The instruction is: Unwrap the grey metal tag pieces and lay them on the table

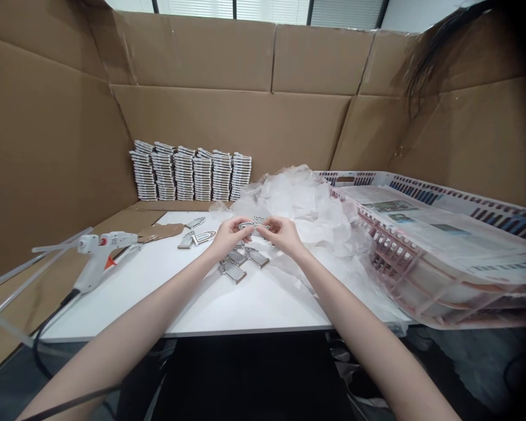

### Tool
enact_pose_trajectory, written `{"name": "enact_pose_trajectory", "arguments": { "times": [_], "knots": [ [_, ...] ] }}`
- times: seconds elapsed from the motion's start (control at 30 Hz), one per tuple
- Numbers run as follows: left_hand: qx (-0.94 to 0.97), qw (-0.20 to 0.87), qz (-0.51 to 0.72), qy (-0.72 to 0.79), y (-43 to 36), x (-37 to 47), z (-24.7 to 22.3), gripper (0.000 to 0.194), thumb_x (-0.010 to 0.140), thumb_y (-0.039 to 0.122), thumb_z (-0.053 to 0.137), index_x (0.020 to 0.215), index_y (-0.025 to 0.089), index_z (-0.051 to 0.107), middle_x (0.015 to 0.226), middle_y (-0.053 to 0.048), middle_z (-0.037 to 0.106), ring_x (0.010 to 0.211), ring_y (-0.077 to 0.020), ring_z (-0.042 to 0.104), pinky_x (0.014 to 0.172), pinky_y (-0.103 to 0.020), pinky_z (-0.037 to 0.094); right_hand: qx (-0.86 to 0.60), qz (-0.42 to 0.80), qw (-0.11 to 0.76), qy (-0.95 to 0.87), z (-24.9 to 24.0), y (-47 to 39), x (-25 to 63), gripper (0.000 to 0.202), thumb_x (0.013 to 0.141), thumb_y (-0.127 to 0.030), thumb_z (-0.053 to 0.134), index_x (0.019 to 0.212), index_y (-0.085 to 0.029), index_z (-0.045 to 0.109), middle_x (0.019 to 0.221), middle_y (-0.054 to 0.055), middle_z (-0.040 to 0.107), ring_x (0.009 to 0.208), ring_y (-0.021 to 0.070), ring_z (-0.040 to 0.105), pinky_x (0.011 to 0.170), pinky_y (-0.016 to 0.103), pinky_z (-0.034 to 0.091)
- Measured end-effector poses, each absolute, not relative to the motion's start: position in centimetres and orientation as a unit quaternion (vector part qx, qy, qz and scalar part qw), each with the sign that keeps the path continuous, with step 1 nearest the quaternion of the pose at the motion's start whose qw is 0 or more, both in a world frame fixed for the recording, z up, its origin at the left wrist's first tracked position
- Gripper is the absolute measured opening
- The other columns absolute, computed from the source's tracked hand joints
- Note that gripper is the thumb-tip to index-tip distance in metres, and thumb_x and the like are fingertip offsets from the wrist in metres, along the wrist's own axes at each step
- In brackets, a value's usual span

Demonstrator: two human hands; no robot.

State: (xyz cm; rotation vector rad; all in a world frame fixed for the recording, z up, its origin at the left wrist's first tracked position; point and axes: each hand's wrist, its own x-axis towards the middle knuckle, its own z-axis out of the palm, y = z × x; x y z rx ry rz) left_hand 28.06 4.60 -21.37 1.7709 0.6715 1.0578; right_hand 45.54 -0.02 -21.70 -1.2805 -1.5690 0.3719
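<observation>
My left hand [230, 237] and my right hand [282, 233] are both closed on a small flat grey-and-white piece [247, 224], one at each end. It has a dark outline; its exact kind is too small to make out. Just below my hands, several similar flat pieces [234, 272] with pointed ends lie in a loose pile on the white table [254, 310]. A few more flat pieces [203, 237] rest to the left of my left hand. Behind my right hand, another such piece shows partly, its lower part hidden by my fingers.
Several neat stacks of flat pieces [184, 175] stand at the back against the cardboard wall [228, 117]. A heap of thin translucent bags [304, 204] spreads right of my hands. A pink plastic basket [394, 263] holding printed sheets stands far right. A white glue gun [92, 266] lies left, near clear sticks.
</observation>
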Motion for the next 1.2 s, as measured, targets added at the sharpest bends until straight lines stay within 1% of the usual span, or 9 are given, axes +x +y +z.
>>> {"name": "enact_pose_trajectory", "arguments": {
  "times": [0.17, 0.33, 0.43, 0.53, 0.67, 0.83, 1.0, 1.1, 1.2],
  "knots": [
    [0.746, 0.43, 0.422, 0.285, 5.2, 27.9, -21.7, 0.042, 0.073, 0.042, 0.069, 0.103, 0.014, 0.062, 0.077, -0.002, 0.064, 0.057, -0.011, 0.059, 0.056, -0.022, 0.047, -0.576, 0.107, 0.495, -0.641, -21.0, -0.1, 46.5, 0.018, 0.078, -0.034, 0.06, 0.078, -0.018, 0.071, 0.072, 0.003, 0.071, 0.062, 0.0148, 0.063, 0.058, 0.024, 0.045],
    [0.794, 0.368, 0.373, 0.309, 5.4, 27.9, -22.2, 0.035, 0.078, 0.038, 0.062, 0.104, 0.016, 0.065, 0.066, 0.0, 0.061, 0.059, -0.014, 0.058, 0.056, -0.023, 0.043, -0.659, -0.016, 0.494, -0.567, -20.3, 0.0, 48.5, 0.02, 0.081, -0.032, 0.056, 0.075, -0.02, 0.07, 0.075, 0.005, 0.072, 0.071, 0.0185, 0.066, 0.068, 0.028, 0.047],
    [0.822, 0.314, 0.361, 0.309, 5.6, 28.2, -22.5, 0.03, 0.081, 0.036, 0.058, 0.102, 0.017, 0.066, 0.076, -0.002, 0.064, 0.061, -0.0144, 0.057, 0.06, -0.025, 0.044, -0.685, -0.044, 0.475, -0.55, -20.2, 0.0, 49.5, 0.019, 0.081, -0.03, 0.055, 0.078, -0.021, 0.071, 0.081, 0.004, 0.073, 0.077, 0.0193, 0.066, 0.073, 0.029, 0.046],
    [0.863, 0.22, 0.339, 0.304, 6.0, 28.5, -22.7, 0.026, 0.082, 0.031, 0.056, 0.1, 0.017, 0.068, 0.094, -0.005, 0.065, 0.072, -0.0162, 0.057, 0.072, -0.029, 0.046, -0.718, -0.04, 0.427, -0.548, -20.1, -0.2, 50.2, 0.017, 0.079, -0.028, 0.057, 0.077, -0.021, 0.072, 0.082, 0.005, 0.074, 0.08, 0.0203, 0.066, 0.072, 0.029, 0.046],
    [0.901, 0.158, 0.27, 0.301, 6.4, 28.6, -23.1, 0.026, 0.084, 0.029, 0.054, 0.102, 0.018, 0.07, 0.094, -0.007, 0.061, 0.08, -0.0192, 0.056, 0.081, -0.033, 0.044, -0.77, -0.022, 0.33, -0.546, -20.0, -0.5, 51.0, 0.007, 0.071, -0.026, 0.068, 0.069, -0.023, 0.074, 0.081, 0.007, 0.073, 0.091, 0.0255, 0.064, 0.078, 0.034, 0.045],
    [0.916, 0.142, 0.235, 0.291, 6.5, 28.5, -23.2, 0.025, 0.086, 0.027, 0.052, 0.1, 0.018, 0.07, 0.097, -0.008, 0.058, 0.091, -0.0215, 0.057, 0.087, -0.035, 0.043, -0.799, 0.03, 0.238, -0.552, -19.9, -0.3, 52.0, 0.007, 0.061, -0.018, 0.074, 0.063, -0.025, 0.076, 0.083, 0.008, 0.072, 0.1, 0.0316, 0.06, 0.095, 0.053, 0.037],
    [0.931, 0.125, 0.252, 0.231, 5.3, 29.0, -22.6, 0.028, 0.09, 0.034, 0.05, 0.103, 0.021, 0.07, 0.106, -0.009, 0.06, 0.105, -0.0239, 0.053, 0.097, -0.038, 0.038, -0.795, 0.034, 0.221, -0.564, -20.5, 0.1, 52.5, 0.014, 0.058, -0.012, 0.07, 0.061, -0.025, 0.076, 0.091, 0.009, 0.072, 0.098, 0.0313, 0.061, 0.097, 0.06, 0.032],
    [0.947, 0.12, 0.221, 0.199, 4.1, 29.6, -22.1, 0.032, 0.093, 0.04, 0.044, 0.106, 0.026, 0.071, 0.124, -0.007, 0.058, 0.113, -0.0258, 0.048, 0.101, -0.042, 0.032, -0.797, 0.011, 0.219, -0.563, -20.8, 0.3, 52.6, 0.015, 0.057, -0.01, 0.069, 0.057, -0.025, 0.074, 0.082, 0.008, 0.072, 0.093, 0.0294, 0.062, 0.095, 0.058, 0.035],
    [0.959, 0.111, 0.166, 0.2, 3.1, 30.2, -22.0, 0.04, 0.097, 0.044, 0.034, 0.108, 0.031, 0.07, 0.141, -0.002, 0.049, 0.122, -0.0296, 0.039, 0.103, -0.05, 0.026, -0.797, -0.014, 0.222, -0.562, -21.2, 0.5, 52.6, 0.017, 0.055, -0.008, 0.069, 0.057, -0.024, 0.074, 0.082, 0.01, 0.071, 0.098, 0.0321, 0.06, 0.096, 0.06, 0.035]
  ]
}}
